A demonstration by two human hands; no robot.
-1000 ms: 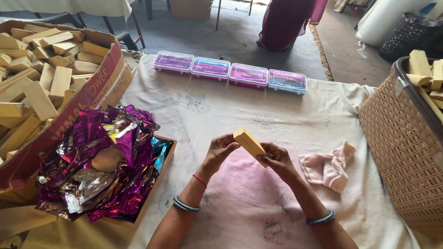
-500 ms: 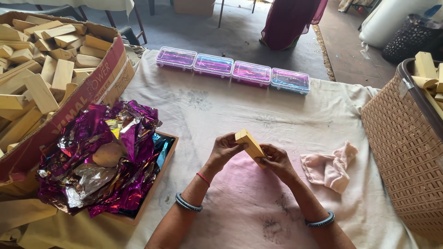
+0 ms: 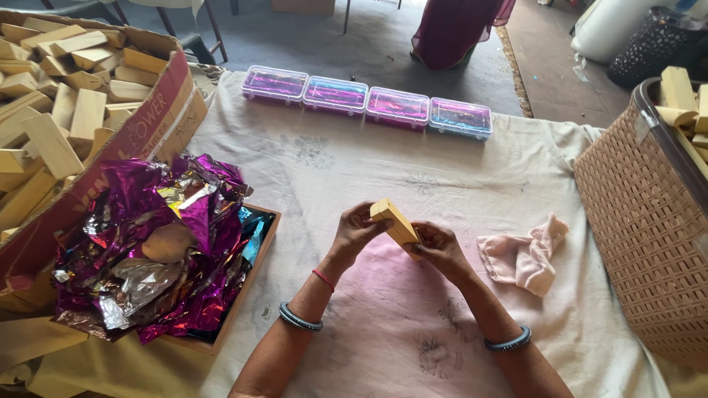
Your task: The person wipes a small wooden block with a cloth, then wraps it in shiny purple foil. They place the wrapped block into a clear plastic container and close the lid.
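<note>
While both sets of fingers clamp its ends, left hand (image 3: 356,230) and right hand (image 3: 438,247) hold the pale yellow rectangular wooden block (image 3: 395,222) tilted above the stained white cloth-covered table (image 3: 383,169), near the crumpled purple foil wrappers (image 3: 158,243), seemingly for inspection.

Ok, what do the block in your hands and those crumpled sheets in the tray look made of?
Block, held by left hand and right hand: probably bare wood, pale, matt, square-edged. Crumpled sheets: thin metallic foil or film, magenta and silver, with mirror-like glints and sharp creases.
</note>
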